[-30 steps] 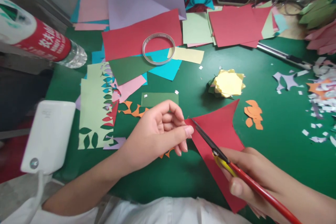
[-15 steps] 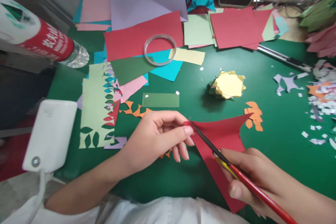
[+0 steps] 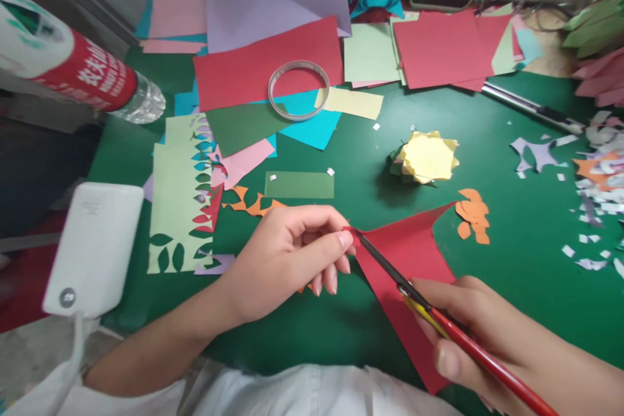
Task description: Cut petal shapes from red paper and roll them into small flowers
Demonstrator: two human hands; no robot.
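My left hand (image 3: pixel 292 260) pinches the upper left corner of a red sheet of paper (image 3: pixel 404 260) between thumb and fingers. My right hand (image 3: pixel 482 331) is closed around a pair of scissors (image 3: pixel 383 259) with a red and yellow handle. The blade tips meet the paper right beside my left fingertips; the blades look nearly together. The sheet slants down below the scissors, its upper right part curled. Small orange paper petals (image 3: pixel 472 216) lie beyond the sheet's top right tip. Part of the sheet is hidden behind my right hand.
A yellow paper flower (image 3: pixel 428 157) stands mid-table. A tape roll (image 3: pixel 298 91) rests on coloured sheets. On the left are a light green sheet with leaf-shaped holes (image 3: pixel 173 208), a white power bank (image 3: pixel 95 247) and a bottle (image 3: pixel 82 58). White scraps (image 3: pixel 604 169) and a pen (image 3: pixel 533 107) lie right.
The red sheet's upper right tip has swung slightly left and up, off the orange petals. My left fingers have drawn slightly left. Both hands keep their hold.
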